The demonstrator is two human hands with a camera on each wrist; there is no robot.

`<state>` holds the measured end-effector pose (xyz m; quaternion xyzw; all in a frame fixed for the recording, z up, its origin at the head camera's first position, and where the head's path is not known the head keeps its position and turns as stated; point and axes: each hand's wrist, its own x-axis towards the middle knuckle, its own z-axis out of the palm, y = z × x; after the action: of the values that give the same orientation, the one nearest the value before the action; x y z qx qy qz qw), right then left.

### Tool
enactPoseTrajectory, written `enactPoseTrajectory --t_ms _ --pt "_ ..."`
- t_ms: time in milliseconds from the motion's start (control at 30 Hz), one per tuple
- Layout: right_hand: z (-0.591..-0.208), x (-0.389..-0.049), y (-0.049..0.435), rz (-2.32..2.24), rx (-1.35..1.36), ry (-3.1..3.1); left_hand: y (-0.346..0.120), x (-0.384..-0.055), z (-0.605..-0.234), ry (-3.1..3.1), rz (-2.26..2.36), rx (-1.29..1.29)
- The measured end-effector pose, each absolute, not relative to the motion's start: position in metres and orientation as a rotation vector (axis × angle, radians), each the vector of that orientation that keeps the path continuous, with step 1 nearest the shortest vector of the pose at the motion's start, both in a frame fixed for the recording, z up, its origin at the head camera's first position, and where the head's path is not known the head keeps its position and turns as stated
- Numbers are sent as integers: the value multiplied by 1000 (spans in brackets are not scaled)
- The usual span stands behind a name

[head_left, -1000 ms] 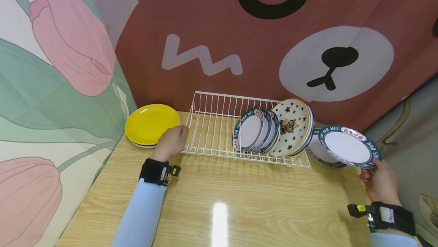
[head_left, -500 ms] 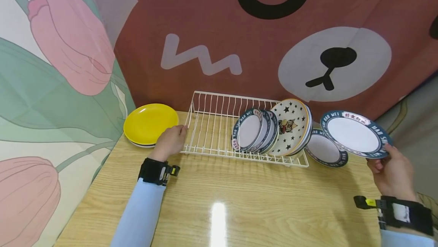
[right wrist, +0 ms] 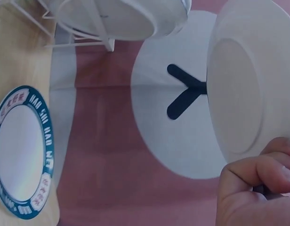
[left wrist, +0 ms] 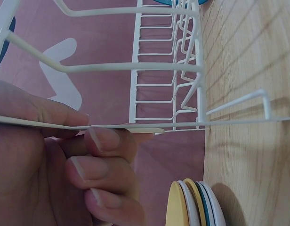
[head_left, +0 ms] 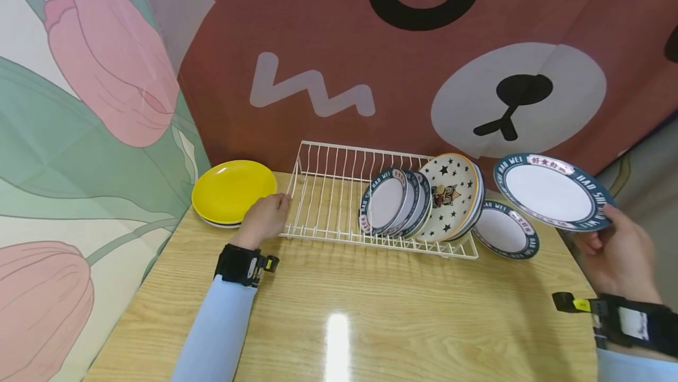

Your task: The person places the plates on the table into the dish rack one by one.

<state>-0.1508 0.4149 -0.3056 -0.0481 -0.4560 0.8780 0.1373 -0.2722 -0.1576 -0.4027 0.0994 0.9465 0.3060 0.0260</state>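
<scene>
A white plate with a blue lettered rim is held up off the table by my right hand, which pinches its near right edge. Its pale underside faces the right wrist view. Below and to the left, a second blue-rimmed plate lies on the table. At the other side, my left hand grips the left end of the white wire dish rack; the left wrist view shows its fingers curled round a wire. Several small blue-rimmed plates and star-patterned plates stand in the rack's right half.
A stack topped by a yellow plate sits left of the rack, close to my left hand. The wooden table stretches in front of the rack. A printed cloth hangs behind it.
My right hand has lifted the blue-rimmed plate up and to the right, uncovering more of the plate on the table. The left hand and the rack have stayed in place.
</scene>
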Motion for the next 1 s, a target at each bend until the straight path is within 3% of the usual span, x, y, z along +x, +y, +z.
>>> enactPoseTrajectory --t_ms 567,1000 --pt "-265 -180 360 2388 10 -1878 -158 -271 -404 2893 981 298" --pt "-256 -215 301 2028 27 -2332 -157 -272 -402 2915 962 309"
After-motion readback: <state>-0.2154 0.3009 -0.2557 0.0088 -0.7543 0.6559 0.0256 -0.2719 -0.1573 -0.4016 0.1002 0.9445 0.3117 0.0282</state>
